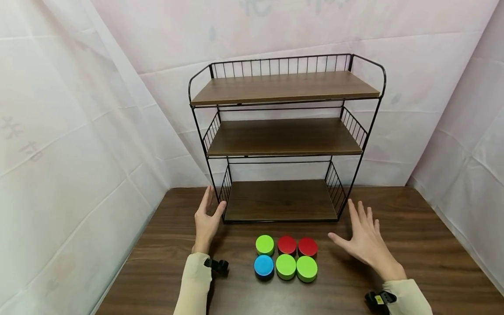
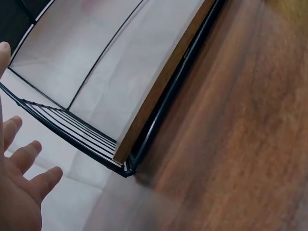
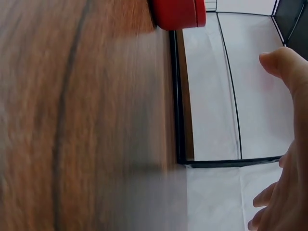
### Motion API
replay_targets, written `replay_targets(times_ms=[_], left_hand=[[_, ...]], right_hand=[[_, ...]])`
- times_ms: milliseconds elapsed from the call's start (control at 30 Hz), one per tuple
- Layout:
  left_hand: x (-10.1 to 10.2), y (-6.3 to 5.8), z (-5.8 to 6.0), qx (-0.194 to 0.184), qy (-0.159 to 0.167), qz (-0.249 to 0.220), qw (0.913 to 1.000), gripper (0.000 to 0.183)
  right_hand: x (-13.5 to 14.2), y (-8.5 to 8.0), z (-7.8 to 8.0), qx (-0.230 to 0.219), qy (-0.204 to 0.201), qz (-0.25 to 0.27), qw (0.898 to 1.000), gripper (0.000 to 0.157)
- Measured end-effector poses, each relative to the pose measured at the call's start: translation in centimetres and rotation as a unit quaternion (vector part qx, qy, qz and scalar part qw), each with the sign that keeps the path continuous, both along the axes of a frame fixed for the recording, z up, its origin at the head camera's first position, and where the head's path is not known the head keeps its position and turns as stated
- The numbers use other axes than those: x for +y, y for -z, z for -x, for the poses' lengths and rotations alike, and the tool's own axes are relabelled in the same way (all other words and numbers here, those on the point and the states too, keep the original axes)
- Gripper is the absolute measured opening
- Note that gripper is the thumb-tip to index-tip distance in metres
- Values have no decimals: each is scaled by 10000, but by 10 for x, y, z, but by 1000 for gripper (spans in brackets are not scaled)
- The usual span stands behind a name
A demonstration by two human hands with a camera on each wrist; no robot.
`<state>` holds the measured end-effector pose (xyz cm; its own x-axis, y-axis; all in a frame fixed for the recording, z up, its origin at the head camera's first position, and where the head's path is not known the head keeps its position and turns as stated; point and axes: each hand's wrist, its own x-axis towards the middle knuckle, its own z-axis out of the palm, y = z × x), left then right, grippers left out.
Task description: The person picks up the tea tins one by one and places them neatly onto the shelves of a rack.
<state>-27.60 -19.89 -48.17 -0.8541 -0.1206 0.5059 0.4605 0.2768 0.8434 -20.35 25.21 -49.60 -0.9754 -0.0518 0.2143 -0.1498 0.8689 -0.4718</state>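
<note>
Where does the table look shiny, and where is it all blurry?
Head view: pale glare on the table, below the blue round piece; left wrist view: the table looks blurry; right wrist view: blurry too, with a dark smudge, maybe shadow.

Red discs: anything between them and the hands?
From the left hand, the back green disc is in the way; from the right hand, nothing visible blocks the right red disc, which stands before the left red disc.
</note>
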Motion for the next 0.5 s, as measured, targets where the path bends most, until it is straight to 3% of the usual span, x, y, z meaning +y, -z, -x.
replay_targets(times_ms=[267, 500], left_hand=[[-2, 20, 19, 16, -235, 119, 9997, 66], [0, 28, 23, 236, -250, 412, 9986, 58]], right_hand=[[-6, -2, -1, 25, -50, 72, 10000, 118], [-4, -3, -3, 26, -29, 27, 10000, 118]])
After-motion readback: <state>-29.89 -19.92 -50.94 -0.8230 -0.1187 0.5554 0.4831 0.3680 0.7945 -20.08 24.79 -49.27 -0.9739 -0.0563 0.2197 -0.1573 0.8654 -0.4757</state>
